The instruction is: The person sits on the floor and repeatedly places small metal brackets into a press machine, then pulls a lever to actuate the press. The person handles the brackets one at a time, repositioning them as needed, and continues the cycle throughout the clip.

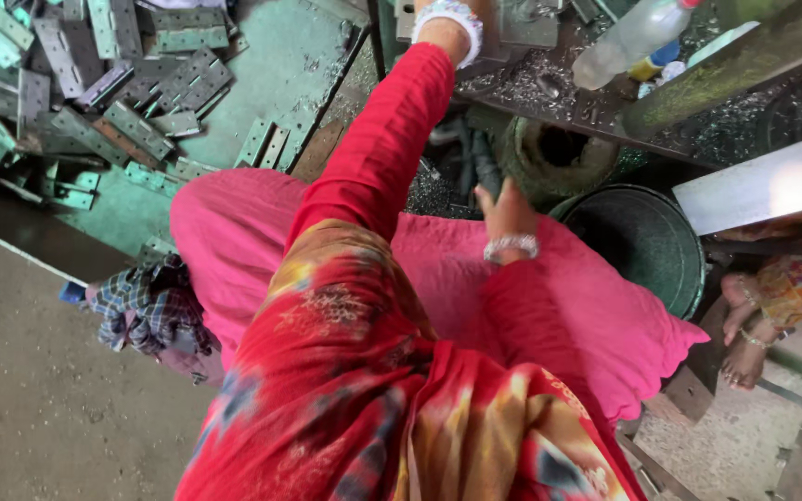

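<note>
My left arm, in a red sleeve, reaches up and away to the dark machine table. Only the wrist with white bangles and the base of my left hand show at the top edge; the fingers are cut off. My right hand, with a silver bracelet at the wrist, hangs low in front of my pink lap. It is next to a rusty round housing under the table. Its back faces me and its fingers dip into the dark gap, so I cannot see whether it holds anything.
A heap of flat grey-green metal hinge plates lies on a green surface at the upper left. A plastic bottle lies on the shavings-strewn table. A dark green drum stands to my right. Another person's feet are at the right, and a checked cloth at the left.
</note>
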